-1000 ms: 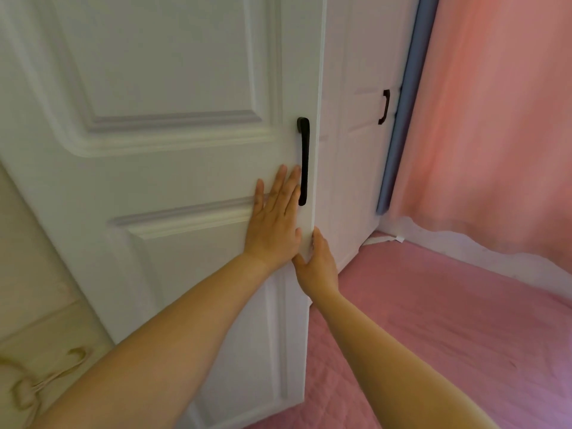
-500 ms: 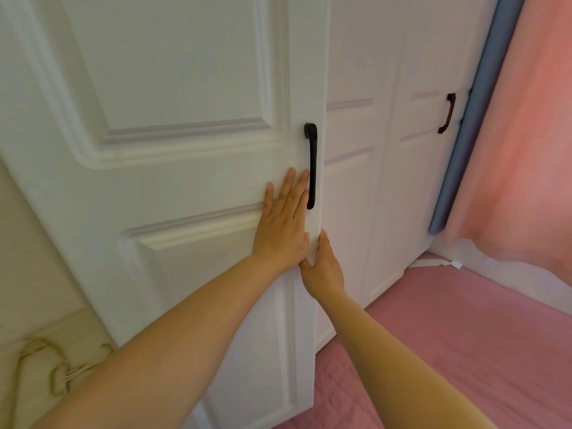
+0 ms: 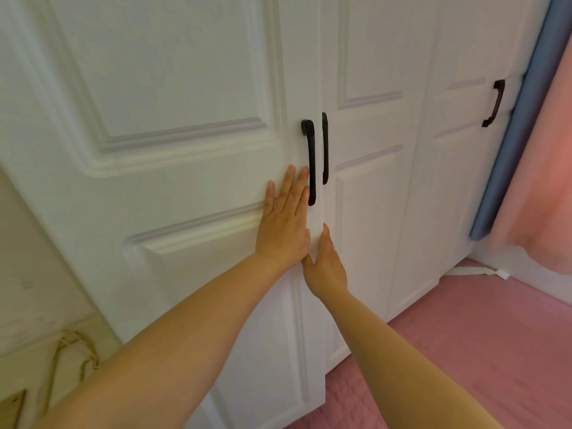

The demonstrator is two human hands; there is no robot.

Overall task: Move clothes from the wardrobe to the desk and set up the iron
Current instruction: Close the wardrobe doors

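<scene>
Two hands lie on the white wardrobe door [image 3: 185,168]: the left hand [image 3: 286,221] is flat and open beside its black handle [image 3: 310,162], the right hand [image 3: 325,261] is open too, fingers at the door edge. No writing is readable anywhere. Further right hangs a pink curtain [image 3: 544,168].

White doors [image 3: 371,212] with black handles [image 3: 494,103] fill most of the view. A blue strip [image 3: 513,144] runs beside them. A pink curtain [image 3: 544,168] hangs on the right. The floor [image 3: 464,351] is pink. The wall [image 3: 34,274] at the left is pale.
</scene>
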